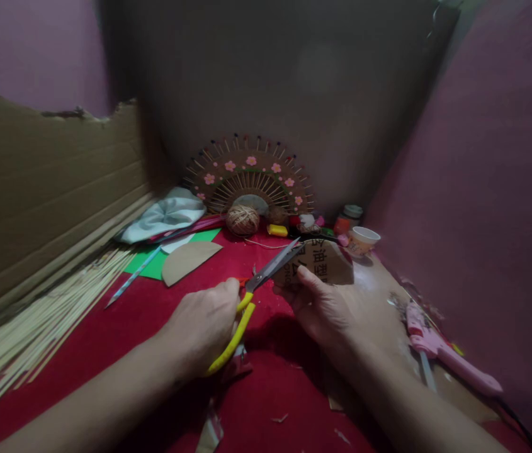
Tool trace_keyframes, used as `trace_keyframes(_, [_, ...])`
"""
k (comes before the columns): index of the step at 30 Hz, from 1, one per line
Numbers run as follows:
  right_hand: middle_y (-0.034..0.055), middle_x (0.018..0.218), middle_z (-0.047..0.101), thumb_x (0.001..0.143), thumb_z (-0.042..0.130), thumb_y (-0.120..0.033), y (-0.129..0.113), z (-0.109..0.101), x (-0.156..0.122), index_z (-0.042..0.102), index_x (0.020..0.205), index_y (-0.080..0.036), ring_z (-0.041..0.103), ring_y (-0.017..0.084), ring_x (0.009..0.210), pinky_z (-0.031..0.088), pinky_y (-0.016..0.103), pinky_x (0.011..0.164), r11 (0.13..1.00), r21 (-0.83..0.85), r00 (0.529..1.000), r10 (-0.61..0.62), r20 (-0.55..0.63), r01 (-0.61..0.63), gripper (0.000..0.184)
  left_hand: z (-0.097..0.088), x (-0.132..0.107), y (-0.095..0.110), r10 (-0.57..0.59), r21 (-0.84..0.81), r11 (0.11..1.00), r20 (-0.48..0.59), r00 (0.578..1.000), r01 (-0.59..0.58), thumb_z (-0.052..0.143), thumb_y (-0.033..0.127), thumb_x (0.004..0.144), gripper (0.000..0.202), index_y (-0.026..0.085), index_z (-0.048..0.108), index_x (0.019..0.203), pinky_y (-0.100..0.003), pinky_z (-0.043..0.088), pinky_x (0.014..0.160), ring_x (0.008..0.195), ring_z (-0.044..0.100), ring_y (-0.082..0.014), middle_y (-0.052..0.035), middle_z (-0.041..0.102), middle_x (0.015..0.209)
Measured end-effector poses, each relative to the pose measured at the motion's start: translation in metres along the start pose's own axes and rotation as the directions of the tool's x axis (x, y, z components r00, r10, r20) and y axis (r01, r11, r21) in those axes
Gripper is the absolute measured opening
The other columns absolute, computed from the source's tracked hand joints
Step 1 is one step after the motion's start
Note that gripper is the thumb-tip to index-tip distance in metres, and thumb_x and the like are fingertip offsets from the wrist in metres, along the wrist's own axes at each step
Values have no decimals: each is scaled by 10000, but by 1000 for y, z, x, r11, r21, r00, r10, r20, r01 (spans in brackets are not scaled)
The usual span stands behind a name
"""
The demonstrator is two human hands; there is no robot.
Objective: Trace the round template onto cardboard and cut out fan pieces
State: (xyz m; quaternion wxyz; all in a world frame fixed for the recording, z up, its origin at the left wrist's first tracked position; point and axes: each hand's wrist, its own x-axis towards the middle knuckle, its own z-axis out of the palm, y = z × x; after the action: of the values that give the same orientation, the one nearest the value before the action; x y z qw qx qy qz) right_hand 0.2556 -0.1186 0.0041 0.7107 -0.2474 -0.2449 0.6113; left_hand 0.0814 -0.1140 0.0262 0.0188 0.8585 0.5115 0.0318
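Note:
My left hand is closed around the yellow handles of a pair of scissors. The blades point up and to the right, slightly apart, and overlap the left part of a cardboard piece printed with dark characters. That piece has a rounded outer edge. My right hand pinches it from below, with the thumb on the printed face and the other fingers mostly hidden behind. Left of the scissors, a plain half-round cardboard piece lies partly over a green sheet.
A decorated fan stands at the back, behind a ball of twine. Thin sticks and a pencil lie left. A paper cup, a jar and a pink glue gun are right. Scraps dot the red cloth.

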Motion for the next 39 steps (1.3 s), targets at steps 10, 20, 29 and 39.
trace_keyframes(10, [8,748,697,682,664,-101,2,-2,2,632,825,-175,651,146,719,551,338,737,999,-33,1000,-11,16,12,164,2,0,0,-13,8,1000,53,999,12,296,314,878,207,160,434,891,-377,430,552,731,659,-334,-115,660,757])
trace_keyframes(20, [-24,820,704,651,686,-74,-2,0,6,634,890,-200,644,116,780,528,297,799,989,144,991,-2,-134,21,276,8,1,-1,32,22,999,45,998,-33,277,296,881,217,154,441,890,-395,447,566,723,657,-331,-117,652,739])
trace_keyframes(29, [-40,799,697,643,703,-72,3,-2,3,645,853,-222,640,106,790,505,285,844,996,62,996,-66,-64,70,265,10,-1,-2,72,15,997,75,995,-73,572,475,663,424,166,405,902,-375,461,567,768,646,-343,-127,630,862])
trace_keyframes(39, [-16,783,691,649,678,-63,0,-1,3,641,789,-195,622,124,746,531,272,683,997,40,996,-67,-53,69,195,14,1,-4,33,29,999,10,999,-33,313,344,860,175,189,394,861,-347,409,525,706,659,-316,-91,636,710])
